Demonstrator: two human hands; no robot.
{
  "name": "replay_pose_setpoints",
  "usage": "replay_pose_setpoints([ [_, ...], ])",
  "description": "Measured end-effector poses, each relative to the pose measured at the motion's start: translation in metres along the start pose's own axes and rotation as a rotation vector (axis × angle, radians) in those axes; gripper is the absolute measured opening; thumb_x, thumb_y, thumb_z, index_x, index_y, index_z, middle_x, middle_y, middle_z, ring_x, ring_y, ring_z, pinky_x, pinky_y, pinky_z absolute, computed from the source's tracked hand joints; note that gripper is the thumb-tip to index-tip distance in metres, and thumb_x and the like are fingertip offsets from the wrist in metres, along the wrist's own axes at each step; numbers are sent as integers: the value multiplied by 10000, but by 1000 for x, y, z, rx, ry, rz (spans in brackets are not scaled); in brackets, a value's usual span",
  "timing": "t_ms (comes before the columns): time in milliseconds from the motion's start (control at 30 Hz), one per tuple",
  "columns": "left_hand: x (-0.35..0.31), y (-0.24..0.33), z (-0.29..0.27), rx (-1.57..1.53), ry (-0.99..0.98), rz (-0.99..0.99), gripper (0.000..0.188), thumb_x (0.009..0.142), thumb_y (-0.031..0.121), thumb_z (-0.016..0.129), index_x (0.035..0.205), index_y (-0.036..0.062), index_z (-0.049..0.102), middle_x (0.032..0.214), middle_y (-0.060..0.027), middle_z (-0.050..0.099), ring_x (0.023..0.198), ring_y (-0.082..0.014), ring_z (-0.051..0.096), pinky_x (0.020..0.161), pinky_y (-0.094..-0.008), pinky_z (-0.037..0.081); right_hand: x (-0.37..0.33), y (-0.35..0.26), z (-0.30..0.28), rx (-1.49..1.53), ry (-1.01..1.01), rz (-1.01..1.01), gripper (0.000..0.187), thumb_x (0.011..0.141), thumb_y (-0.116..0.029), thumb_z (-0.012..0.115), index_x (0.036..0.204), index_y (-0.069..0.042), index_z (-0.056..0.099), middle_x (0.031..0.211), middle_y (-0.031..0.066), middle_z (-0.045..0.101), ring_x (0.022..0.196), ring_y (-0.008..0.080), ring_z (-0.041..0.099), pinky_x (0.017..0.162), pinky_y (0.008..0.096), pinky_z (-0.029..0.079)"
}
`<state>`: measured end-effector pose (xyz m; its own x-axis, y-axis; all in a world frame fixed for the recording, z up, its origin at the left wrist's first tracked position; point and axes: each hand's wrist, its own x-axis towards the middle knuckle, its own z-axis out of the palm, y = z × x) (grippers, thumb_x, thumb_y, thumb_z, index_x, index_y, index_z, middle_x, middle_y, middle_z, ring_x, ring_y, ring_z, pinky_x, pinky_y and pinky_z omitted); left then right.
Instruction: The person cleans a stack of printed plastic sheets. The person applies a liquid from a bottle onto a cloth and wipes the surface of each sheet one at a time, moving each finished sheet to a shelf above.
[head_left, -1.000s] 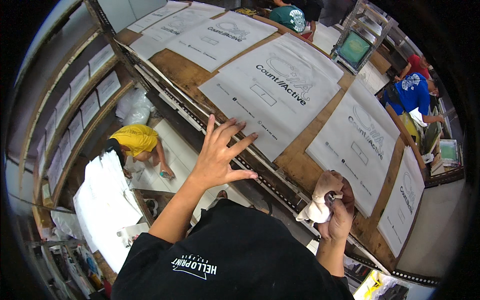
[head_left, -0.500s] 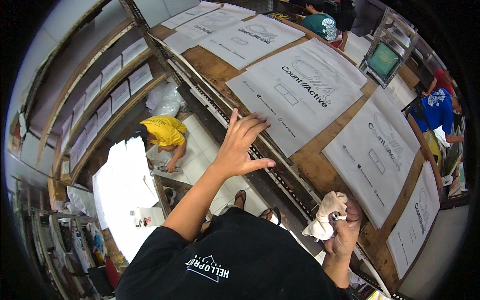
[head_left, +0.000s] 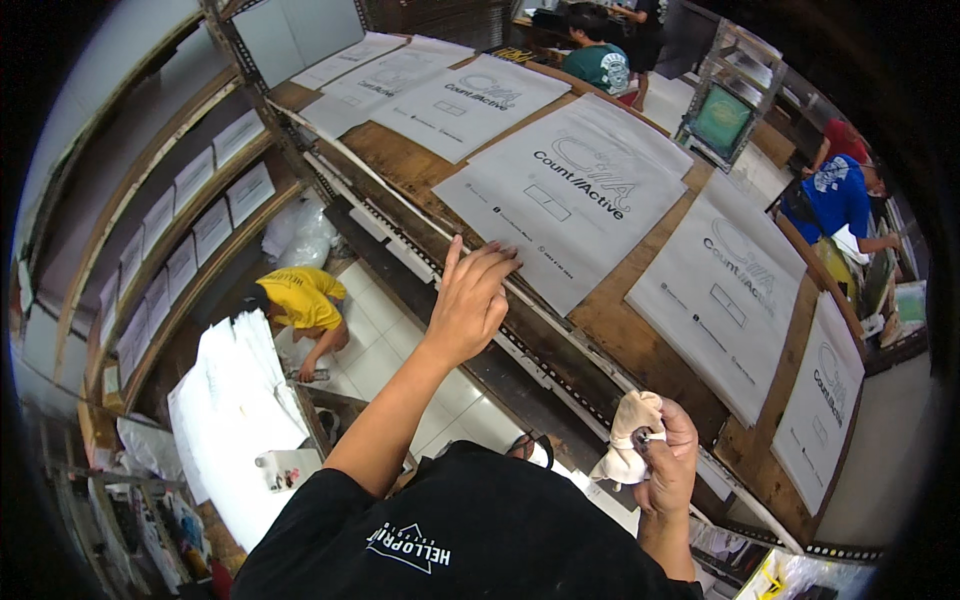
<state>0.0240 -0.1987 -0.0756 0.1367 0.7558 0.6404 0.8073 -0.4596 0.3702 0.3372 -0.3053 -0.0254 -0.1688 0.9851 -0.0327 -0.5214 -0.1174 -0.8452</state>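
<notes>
My left hand reaches over the metal front edge of a wooden shelf, its fingers stretched out and fairly close together, nothing in it. Its fingertips are at the near corner of a large white printed sheet or bag; whether they touch it I cannot tell. Lower right, my right hand is closed round a bunched beige cloth. The thumb presses against a small dark, shiny spot in the cloth's folds that I cannot make out. More printed white sheets lie flat in a row on the shelf.
Left stand curved-looking racks with pale sheets and a stack of white sheets. A person in yellow crouches on the tiled floor beyond the shelf edge. Others, in green and blue, are at the far side near a framed screen.
My left hand's thumb has come in from sticking out sideways, and the fingers have drawn closer together. My right hand still grips the cloth. The whole view has shifted slightly.
</notes>
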Motion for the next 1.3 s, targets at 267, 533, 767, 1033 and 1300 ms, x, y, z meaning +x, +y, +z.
replay_pose_setpoints([
  [267, 2, -6, -3, 9, 28, 82, 346, 884, 45, 587, 1228, 35, 632, 1306, -103, 621, 1329, -299, 517, 1232, -599, 192, -21, 20, 39, -25, 125, -22, 379, 824, 80, 623, 1198, 40, 663, 1115, 114, 722, 959, 165, 703, 869, 304, 561],
  [533, 4, -5, -2, -31, 86, 102, 317, 900, 51, 585, 1212, 47, 641, 1217, -118, 639, 1272, -306, 554, 1214, -582, 222, -38, 43, 49, -92, 191, 42, 370, 839, 89, 592, 1197, 28, 661, 1132, 112, 715, 976, 164, 703, 876, 307, 569],
  [767, 5, -8, -7, -13, 71, 107, 253, 878, 78, 622, 1124, 44, 672, 1184, -97, 666, 1256, -290, 563, 1210, -578, 243, -35, 44, 64, -99, 163, 43, 353, 856, 68, 598, 1202, 25, 647, 1107, 97, 716, 948, 154, 702, 854, 289, 566],
  [1033, 16, -3, -8, 38, 41, 91, 216, 822, 101, 667, 1033, 74, 702, 1112, -47, 688, 1170, -255, 600, 1216, -611, 243, -13, 36, 55, -61, -43, 121, 398, 836, 108, 598, 1223, 44, 657, 1111, 106, 719, 953, 158, 703, 875, 299, 561],
  [1300, 10, 7, -5, 112, 47, 34, 272, 827, 71, 663, 1095, 75, 709, 1162, -52, 683, 1197, -241, 604, 1234, -631, 204, 6, 26, 22, -65, -88, 147, 349, 850, 41, 671, 1198, 26, 652, 1072, 81, 717, 906, 145, 692, 826, 291, 560],
])
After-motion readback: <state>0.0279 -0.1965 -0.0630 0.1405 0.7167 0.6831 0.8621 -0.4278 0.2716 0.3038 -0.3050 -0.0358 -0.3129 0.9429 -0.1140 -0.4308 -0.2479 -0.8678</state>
